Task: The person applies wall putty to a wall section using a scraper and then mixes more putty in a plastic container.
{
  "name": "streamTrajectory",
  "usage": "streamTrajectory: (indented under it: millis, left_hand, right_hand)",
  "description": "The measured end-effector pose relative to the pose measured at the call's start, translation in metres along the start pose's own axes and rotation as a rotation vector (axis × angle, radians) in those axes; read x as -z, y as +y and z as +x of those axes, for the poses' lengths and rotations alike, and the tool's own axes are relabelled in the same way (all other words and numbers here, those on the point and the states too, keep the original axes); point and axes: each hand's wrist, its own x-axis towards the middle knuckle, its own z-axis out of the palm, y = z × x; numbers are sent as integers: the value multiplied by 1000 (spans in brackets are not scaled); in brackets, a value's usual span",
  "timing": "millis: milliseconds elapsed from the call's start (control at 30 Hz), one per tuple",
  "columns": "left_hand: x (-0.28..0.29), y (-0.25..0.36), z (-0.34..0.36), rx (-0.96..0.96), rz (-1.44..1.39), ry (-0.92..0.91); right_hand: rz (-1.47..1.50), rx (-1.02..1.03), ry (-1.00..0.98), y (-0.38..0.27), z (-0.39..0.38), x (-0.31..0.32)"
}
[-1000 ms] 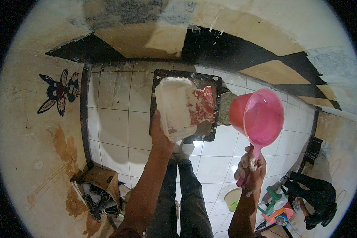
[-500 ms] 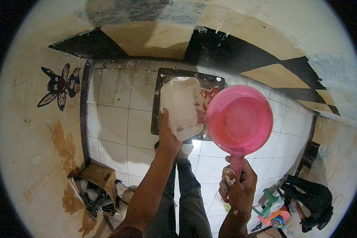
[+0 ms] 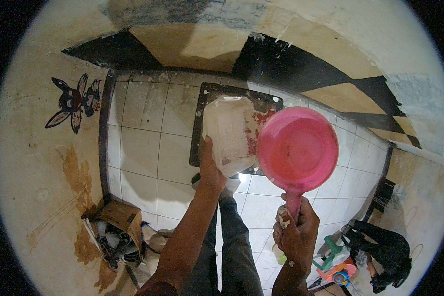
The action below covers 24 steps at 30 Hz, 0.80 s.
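While the right hand (image 3: pixel 301 229) wraps firmly around the handle of a pink dipper (image 3: pixel 297 148), the left hand (image 3: pixel 213 168) grasps a pale-caked container (image 3: pixel 227 129), seen over a dark tray (image 3: pixel 196 130), nearer its left edge. Work looks unfinished: residue coats most of the container, the dipper's opening faces up, and what remains cannot be told.

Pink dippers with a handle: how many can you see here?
1. The pink dipper is in the right hand, to the right of the whitish container. Others may be hidden in the cardboard box at lower left.
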Motion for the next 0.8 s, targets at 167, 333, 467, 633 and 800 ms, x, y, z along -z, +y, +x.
streamTrajectory:
  millis: [167, 333, 467, 633, 800]
  left_hand:
    - [10, -4, 4, 27, 61, 181]
    - [1, 0, 0, 59, 13, 115]
    - [0, -1, -2, 59, 21, 107]
    - [11, -7, 2, 58, -48, 35]
    - [14, -11, 4, 71, -73, 49]
  right_hand:
    - [-19, 6, 7, -1, 1, -2]
    - [-99, 5, 20, 0, 2, -3]
    - [-125, 11, 27, 0, 1, -4]
    - [-147, 20, 36, -1, 0, -4]
    - [-110, 22, 85, -6, -2, -11]
